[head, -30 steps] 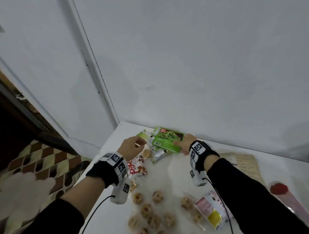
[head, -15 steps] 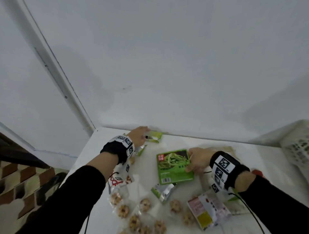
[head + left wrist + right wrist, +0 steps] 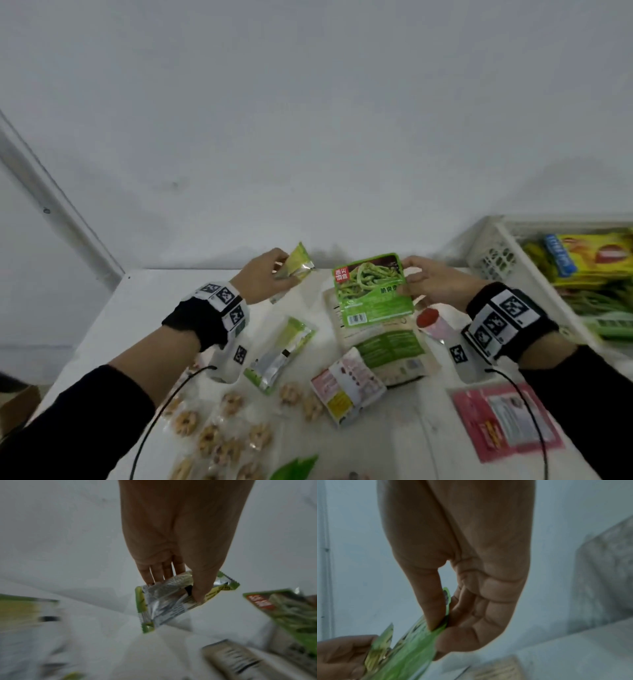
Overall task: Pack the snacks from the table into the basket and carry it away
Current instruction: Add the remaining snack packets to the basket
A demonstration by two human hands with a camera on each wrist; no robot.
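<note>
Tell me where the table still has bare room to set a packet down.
The white table is bare along its left edge, left of the left hand. From the small green-and-silver sachet to the pink flat packet it is crowded.

White table: green sachet, pink packets, round cookies, white basket at right.

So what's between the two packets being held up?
Nothing. In the head view, only bare wall and table show between the small green sachet and the green bean packet.
</note>
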